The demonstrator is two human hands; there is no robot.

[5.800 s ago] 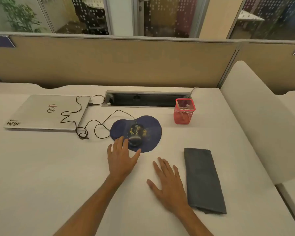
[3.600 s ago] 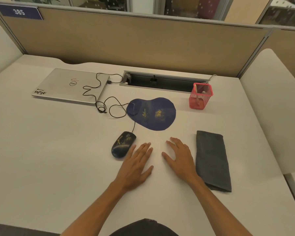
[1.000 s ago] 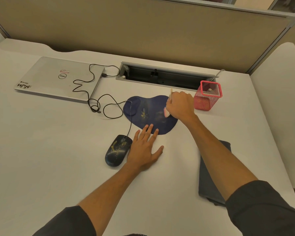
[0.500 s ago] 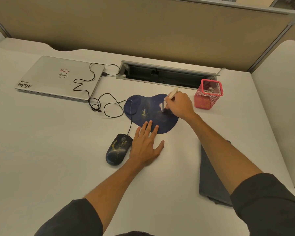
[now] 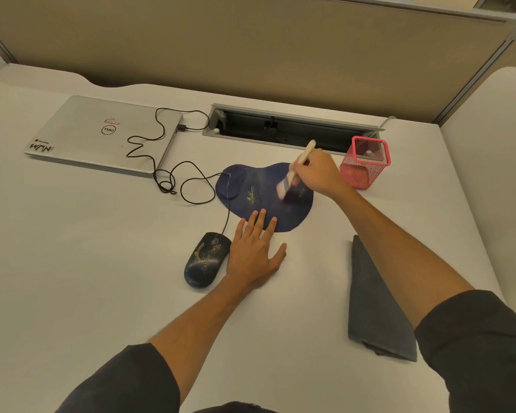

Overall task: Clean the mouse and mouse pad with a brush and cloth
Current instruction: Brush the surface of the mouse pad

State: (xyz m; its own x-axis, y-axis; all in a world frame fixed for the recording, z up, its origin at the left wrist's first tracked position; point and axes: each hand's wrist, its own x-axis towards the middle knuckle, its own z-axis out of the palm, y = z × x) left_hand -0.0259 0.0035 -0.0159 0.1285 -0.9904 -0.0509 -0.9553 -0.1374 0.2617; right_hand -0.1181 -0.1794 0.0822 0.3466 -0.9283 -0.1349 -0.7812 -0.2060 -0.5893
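Right hand [image 5: 318, 171] grips the brush [image 5: 295, 171] — bristles on the mouse pad [image 5: 251, 186]; left hand [image 5: 255, 248] flat.

A white desk [image 5: 72, 293] is bounded behind by a tan partition [image 5: 251, 46] (metal-framed along its top), with a cable trough [image 5: 292, 129] recessed near it.

mouse [image 5: 206, 259]: 1 | mouse pad [image 5: 259, 201]: 1 | brush [image 5: 295, 171]: 1 | cloth [image 5: 376, 302]: 1 | laptop [image 5: 102, 134]: 1 | mesh cup [image 5: 365, 162]: 1

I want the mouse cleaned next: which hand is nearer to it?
Left. The left hand lies flat on the desk right beside the mouse; the right hand holds the brush over the mouse pad, farther away.
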